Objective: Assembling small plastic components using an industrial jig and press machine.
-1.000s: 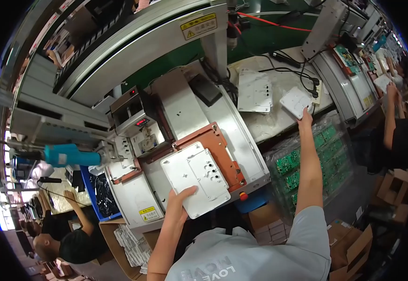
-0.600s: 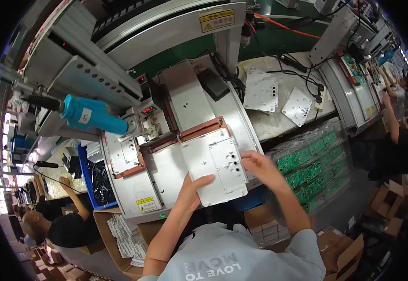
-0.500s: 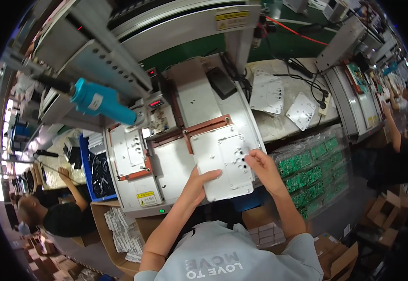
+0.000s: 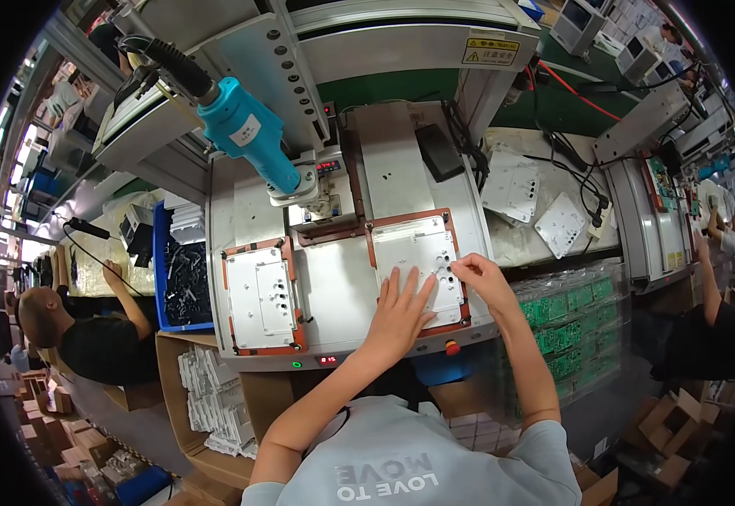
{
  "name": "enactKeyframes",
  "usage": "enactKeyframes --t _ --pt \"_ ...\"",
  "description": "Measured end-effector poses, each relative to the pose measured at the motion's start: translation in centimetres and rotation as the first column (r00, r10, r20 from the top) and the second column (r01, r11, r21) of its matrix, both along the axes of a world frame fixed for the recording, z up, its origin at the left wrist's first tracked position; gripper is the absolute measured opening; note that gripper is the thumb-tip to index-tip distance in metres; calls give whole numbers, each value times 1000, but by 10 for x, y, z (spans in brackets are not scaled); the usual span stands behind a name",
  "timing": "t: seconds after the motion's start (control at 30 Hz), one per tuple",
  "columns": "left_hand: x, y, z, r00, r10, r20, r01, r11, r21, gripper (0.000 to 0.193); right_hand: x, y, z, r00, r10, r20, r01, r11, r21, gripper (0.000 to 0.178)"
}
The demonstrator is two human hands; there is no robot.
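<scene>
While the left hand [image 4: 397,325] lies flat, spread open, upon the white panel [image 4: 414,244], already inside its brown frame [image 4: 465,314], the right hand [image 4: 484,280] curls at the panel's edge, its hold I cannot tell; only final settling seems left

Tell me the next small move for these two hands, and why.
I'd probably press the white plate lightly with the left hand: its fingers are spread across the plate, which lies within the red-brown frame, and the right hand is at its right edge, so gentle pressure might help seat it.
</scene>
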State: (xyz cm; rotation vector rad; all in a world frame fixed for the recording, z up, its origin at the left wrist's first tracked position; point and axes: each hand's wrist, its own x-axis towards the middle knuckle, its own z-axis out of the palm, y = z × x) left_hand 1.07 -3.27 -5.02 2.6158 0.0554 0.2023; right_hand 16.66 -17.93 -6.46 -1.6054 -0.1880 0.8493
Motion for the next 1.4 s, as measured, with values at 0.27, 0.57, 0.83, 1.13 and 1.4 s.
enactKeyframes --t 0.27,0.57,0.83,1.13,1.4 --pt "10 -15 -14 997 76 1 -73 952 296 76 11 -2 -9 974 39 -222 -44 999 -20 27" --pt "15 -12 -11 996 53 -76 -26 950 313 71 65 42 -5 809 115 576 -146 989 7 30" --pt "13 -11 -9 999 24 -47 -8 947 320 71 45 43 -3 816 -2 578 -52 996 78 24" --pt "14 15 1 993 -64 -101 90 958 273 65 -122 -25 6 737 -241 631 408 904 -131 28" --pt "18 32 33 898 -173 -405 281 933 224 77 -115 -27 -8 713 -285 641 336 941 44 16"
